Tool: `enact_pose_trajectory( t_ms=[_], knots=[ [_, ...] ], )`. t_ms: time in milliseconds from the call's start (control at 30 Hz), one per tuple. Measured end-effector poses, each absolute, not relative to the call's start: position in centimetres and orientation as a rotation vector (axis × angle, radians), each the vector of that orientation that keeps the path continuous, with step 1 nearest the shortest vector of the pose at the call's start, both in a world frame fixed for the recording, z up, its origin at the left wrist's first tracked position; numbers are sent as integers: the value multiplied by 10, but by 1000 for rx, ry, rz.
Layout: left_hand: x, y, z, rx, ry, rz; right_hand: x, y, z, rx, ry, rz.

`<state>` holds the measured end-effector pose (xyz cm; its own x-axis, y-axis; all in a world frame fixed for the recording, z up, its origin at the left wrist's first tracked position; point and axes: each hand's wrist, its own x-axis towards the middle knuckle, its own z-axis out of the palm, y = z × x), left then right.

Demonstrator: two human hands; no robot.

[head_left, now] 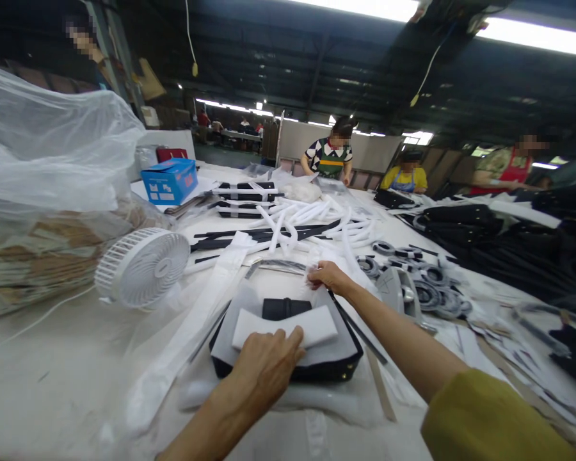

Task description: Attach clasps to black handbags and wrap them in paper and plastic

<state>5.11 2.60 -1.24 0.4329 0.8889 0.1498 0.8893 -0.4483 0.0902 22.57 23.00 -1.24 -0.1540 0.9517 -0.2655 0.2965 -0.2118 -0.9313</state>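
A black handbag (352,365) lies in front of me, a thin white sheet (221,342) spread over it. A black strap tab (285,308) shows through the middle of that sheet. Across the bag's near half is a white foam piece (317,325). My left hand (269,362) is on its near edge with fingers bent; its fingertips are partly hidden. Behind the bag arches a handle wrapped in clear film (278,264). My right hand (330,275) is closed at the handle's right end, where some whitish wrap shows by the fingers.
A white fan (144,266) and a blue box (169,180) stand at left, beside a plastic-covered stack (43,256). White foam tubes (312,218) and black straps lie beyond the bag. Wrapped rolls (429,294) and a black bag pile (461,224) are at right. Several people work farther back.
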Motion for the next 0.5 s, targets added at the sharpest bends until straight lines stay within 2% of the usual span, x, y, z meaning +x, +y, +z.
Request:
enact_pose_trajectory(
  t_ms=[133,367,500],
  knots=[
    [57,42,-11,-2655,-1514,-328,238,224,-14,-1541,-1354,1326],
    [57,51,-41,-2663,-1401,-597,249,234,-8,-1680,-1303,1274],
    [52,56,-57,-2806,-1363,-580,247,237,-3,-1695,-1362,1211]
  ],
)
